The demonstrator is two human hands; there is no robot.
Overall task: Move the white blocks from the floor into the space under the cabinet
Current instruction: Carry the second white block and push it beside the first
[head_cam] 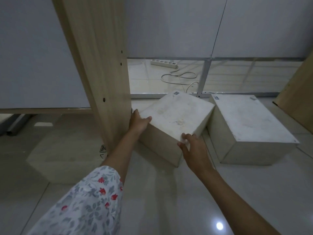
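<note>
Neither white block is under the cabinet yet, as far as I can see, so I judge the task barely started. Both stand on the tiled floor (152, 192) in the middle right of the frame. I have the nearer block (176, 116), which sits turned at an angle just right of the cabinet's wooden side panel (100, 65). My left hand (139, 122) grips its left corner, thumb over the top edge, and my right hand (193, 146) clasps the near corner with the fingers (186, 135) curled onto the top. The second block (245, 119) lies untouched just to the right, its corner close to or touching the first; I cannot tell which. Both are box-shaped with scuffed, smudged white tops, creamy sides and a small label at the far corner. The gap under the cabinet shows at the middle left of the frame.
</note>
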